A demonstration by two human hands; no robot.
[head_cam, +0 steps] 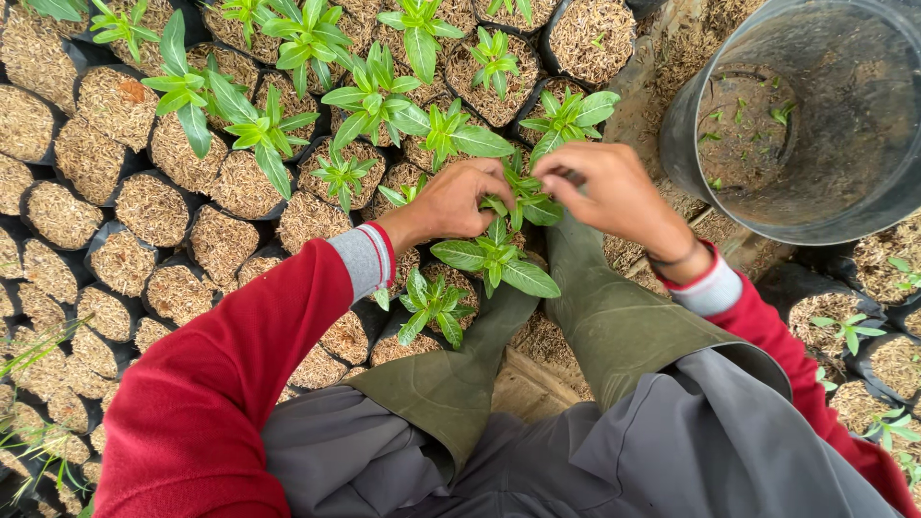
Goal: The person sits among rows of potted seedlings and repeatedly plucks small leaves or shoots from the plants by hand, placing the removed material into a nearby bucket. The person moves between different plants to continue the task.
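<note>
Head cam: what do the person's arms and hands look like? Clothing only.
Both hands are bare, no gloves. The left hand comes out of a red sleeve with a grey ribbed cuff edged in red stripes. The right hand has a thin dark band at the wrist, then a pale grey cuff on a matching red sleeve.
</note>
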